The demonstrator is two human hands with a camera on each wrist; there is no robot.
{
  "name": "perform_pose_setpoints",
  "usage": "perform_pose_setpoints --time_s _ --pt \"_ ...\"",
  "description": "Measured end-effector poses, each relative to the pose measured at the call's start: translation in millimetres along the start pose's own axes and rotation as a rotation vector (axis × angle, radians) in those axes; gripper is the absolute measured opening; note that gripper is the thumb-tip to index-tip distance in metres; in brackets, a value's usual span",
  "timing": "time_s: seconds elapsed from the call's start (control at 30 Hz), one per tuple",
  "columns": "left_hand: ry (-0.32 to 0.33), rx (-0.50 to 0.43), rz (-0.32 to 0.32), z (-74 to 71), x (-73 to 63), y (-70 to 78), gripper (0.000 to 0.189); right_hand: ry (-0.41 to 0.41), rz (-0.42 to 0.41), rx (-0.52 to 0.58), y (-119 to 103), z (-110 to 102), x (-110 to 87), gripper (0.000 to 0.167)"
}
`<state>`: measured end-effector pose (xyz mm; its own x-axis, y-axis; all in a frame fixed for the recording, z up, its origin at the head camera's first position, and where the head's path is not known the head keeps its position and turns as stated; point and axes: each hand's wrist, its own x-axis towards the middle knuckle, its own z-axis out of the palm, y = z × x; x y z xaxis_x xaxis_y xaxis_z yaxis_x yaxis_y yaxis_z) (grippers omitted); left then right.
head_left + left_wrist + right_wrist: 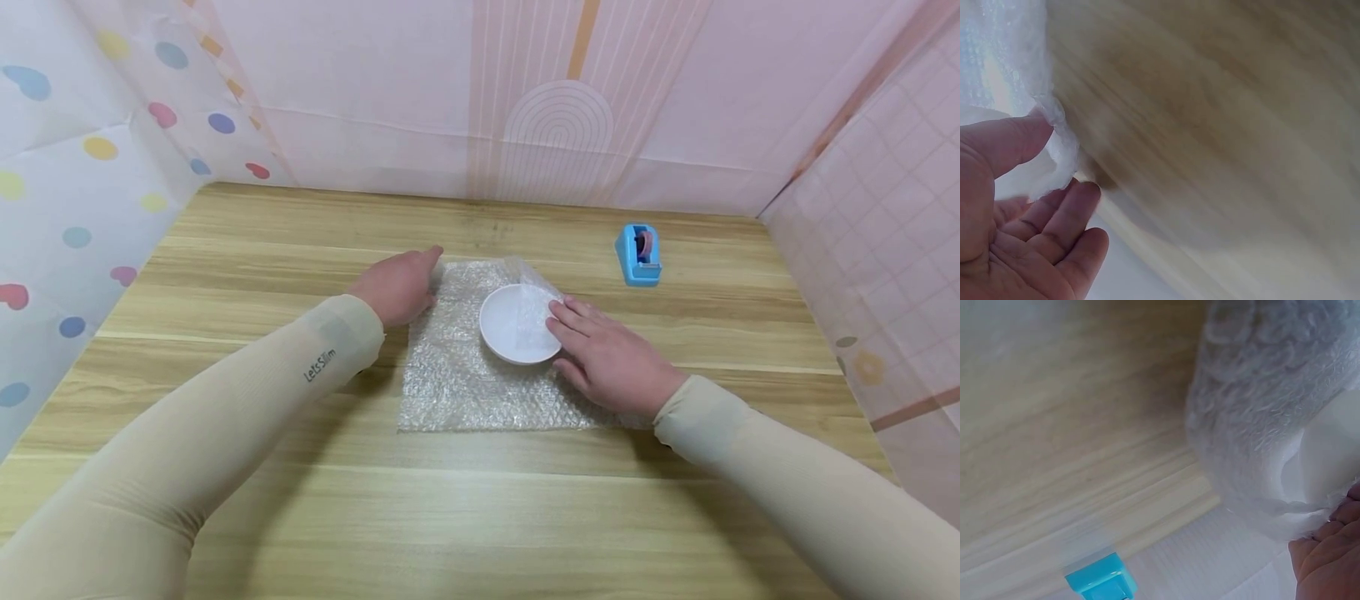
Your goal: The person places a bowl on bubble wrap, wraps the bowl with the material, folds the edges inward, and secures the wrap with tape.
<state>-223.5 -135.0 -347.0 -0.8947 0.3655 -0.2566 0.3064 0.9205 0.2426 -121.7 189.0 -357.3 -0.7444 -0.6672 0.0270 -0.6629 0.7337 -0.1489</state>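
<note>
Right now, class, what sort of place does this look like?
Probably a makeshift tabletop work booth, perhaps for wrapping: patterned coverings line the back and sides, with bubble wrap and a blue tape dispenser set out.

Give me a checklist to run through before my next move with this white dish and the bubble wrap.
1. White dish lying on the bubble wrap: ok.
2. Right flap folded over the dish: ok, it covers the right part.
3. Right hand on that flap: ok.
4. Left side of the dish covered: not ok, it is bare.
5. Left hand gripping the wrap's left edge firmly: cannot tell; the thumb touches it.
6. Tape dispenser on the table: ok, beyond the right hand.
</note>
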Motion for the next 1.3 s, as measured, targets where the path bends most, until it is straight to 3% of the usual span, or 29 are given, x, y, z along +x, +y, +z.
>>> perform_pose_setpoints --time_s 0.17,0.3,0.43,0.6,0.9,1.1,1.3 --pt "-0.004 -0.136 -0.070 -0.1 2.9 -0.8 0.098 -0.018 0.005 0.008 -0.3 -0.6 -0.8 0.063" --pt "0.015 -0.210 -0.098 -0.3 2.7 -2.3 0.093 -0.029 0.006 0.013 -1.7 -1.4 -1.2 0.063" --pt "0.069 -0.234 -0.083 0.2 2.1 -2.2 0.066 -0.038 0.008 0.020 -2.7 -1.3 -1.2 0.063" --pt "0.137 -0.205 -0.032 0.7 1.8 -0.1 0.014 -0.017 -0.001 0.023 -3.0 -0.9 -0.6 0.060" --pt "0.130 -0.325 -0.009 0.5 -3.2 10.9 0.016 0.031 -0.016 0.027 -1.6 2.9 0.8 0.053" --pt "0.157 -0.349 0.035 3.1 -7.1 18.7 0.020 0.068 -0.038 0.026 -1.1 4.7 1.6 0.049" --pt "0.183 -0.354 0.083 4.6 -12.1 27.4 0.024 0.056 -0.033 0.029 -2.1 3.3 1.9 0.049"
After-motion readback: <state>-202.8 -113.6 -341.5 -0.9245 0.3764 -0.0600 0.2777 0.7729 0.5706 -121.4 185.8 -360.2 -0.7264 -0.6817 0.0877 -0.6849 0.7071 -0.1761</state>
